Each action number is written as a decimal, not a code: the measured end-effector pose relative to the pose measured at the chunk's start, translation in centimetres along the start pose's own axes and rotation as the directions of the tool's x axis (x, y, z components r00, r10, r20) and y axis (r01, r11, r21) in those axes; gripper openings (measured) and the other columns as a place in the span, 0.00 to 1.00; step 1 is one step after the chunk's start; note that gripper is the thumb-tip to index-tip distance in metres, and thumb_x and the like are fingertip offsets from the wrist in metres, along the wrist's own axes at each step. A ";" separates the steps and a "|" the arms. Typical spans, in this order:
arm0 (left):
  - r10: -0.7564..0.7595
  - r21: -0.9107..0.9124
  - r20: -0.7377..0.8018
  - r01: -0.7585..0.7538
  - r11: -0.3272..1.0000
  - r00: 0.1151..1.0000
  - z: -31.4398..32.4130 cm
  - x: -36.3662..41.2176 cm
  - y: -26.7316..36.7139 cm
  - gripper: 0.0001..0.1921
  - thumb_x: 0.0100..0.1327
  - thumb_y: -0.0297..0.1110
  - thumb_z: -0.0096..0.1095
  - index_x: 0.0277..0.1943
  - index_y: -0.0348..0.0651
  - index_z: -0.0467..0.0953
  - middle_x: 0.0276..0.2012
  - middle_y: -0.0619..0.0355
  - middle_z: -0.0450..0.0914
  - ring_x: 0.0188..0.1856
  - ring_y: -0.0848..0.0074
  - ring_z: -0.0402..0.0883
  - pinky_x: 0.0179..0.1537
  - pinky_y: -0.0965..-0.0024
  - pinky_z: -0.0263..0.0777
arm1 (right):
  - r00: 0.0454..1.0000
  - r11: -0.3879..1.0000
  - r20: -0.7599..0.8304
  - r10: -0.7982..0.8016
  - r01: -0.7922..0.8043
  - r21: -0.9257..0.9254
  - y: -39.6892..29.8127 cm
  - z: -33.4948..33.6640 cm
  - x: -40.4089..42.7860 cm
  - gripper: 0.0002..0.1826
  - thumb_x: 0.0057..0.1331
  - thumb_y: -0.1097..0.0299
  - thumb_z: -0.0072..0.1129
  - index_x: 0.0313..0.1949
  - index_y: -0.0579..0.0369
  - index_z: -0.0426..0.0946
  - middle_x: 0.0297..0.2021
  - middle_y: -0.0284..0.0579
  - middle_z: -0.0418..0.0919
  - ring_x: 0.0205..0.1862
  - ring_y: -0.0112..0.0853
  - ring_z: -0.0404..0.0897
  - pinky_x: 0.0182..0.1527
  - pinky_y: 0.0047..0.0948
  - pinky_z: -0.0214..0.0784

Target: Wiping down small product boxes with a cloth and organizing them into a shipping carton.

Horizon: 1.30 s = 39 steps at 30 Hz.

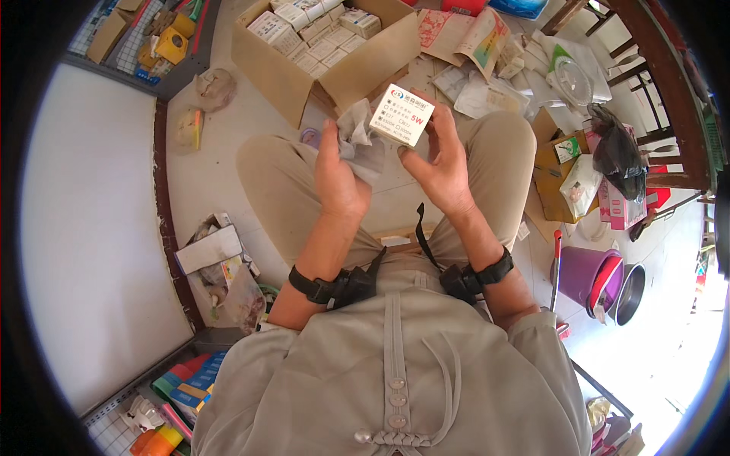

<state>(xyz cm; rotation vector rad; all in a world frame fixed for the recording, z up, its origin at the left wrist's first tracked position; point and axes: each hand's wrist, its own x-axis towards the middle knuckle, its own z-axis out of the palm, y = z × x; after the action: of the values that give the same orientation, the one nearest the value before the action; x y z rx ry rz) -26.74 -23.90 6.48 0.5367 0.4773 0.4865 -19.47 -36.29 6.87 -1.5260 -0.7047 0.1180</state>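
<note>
My right hand point(442, 162) grips a small white light bulb box point(401, 115) by its right side, thumb below and fingers behind. The box's printed face is turned up towards me. In my left hand point(341, 176) is a crumpled greyish-white cloth or tissue point(360, 139), which hangs between the palm and the box; the left thumb points up, and the other fingers are partly hidden by the cloth. Beyond my hands stands an open cardboard carton point(274, 71) filled with several rows of similar small white boxes point(328, 48).
Shelves with packaged goods stand at the upper left point(188, 68) and lower left. Paper and plastic packaging point(490, 94) lies on the floor at the upper right, near a wooden chair point(684, 114). A purple bucket point(579, 273) and metal basin point(629, 296) are on the right.
</note>
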 end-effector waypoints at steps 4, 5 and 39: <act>0.010 -0.003 -0.006 -0.010 1.000 1.000 -0.3 0.2 -0.1 0.18 0.72 0.45 0.48 0.53 0.41 0.75 0.48 0.61 0.79 0.50 0.75 0.76 0.54 0.67 0.67 | 1.000 1.000 0.018 0.020 -0.020 0.023 -0.1 0.0 0.2 0.36 0.48 0.81 0.54 0.62 0.61 0.64 0.55 0.50 0.69 0.61 0.41 0.67 0.65 0.35 0.57; 0.013 -0.001 0.003 -0.013 1.000 1.000 -0.3 0.2 -0.1 0.18 0.72 0.45 0.48 0.53 0.41 0.75 0.48 0.61 0.79 0.50 0.75 0.76 0.54 0.68 0.67 | 1.000 1.000 0.021 0.013 -0.014 0.028 0.0 0.0 0.2 0.36 0.48 0.81 0.54 0.62 0.61 0.64 0.55 0.50 0.69 0.60 0.41 0.68 0.65 0.35 0.57; 0.064 0.505 0.483 -0.338 0.794 0.873 0.9 0.5 1.7 0.27 0.77 0.47 0.35 0.70 0.39 0.58 0.65 0.53 0.66 0.65 0.74 0.64 0.66 0.72 0.55 | 0.975 0.953 0.109 0.193 -0.213 0.215 1.5 1.4 -1.1 0.39 0.56 0.76 0.69 0.65 0.57 0.61 0.59 0.44 0.70 0.62 0.34 0.70 0.65 0.36 0.61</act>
<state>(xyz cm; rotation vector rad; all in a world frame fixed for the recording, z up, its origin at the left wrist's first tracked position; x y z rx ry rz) -26.41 -22.67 8.01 1.2772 0.1064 0.4043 -20.51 -35.50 4.89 -1.3772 -0.5791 0.4089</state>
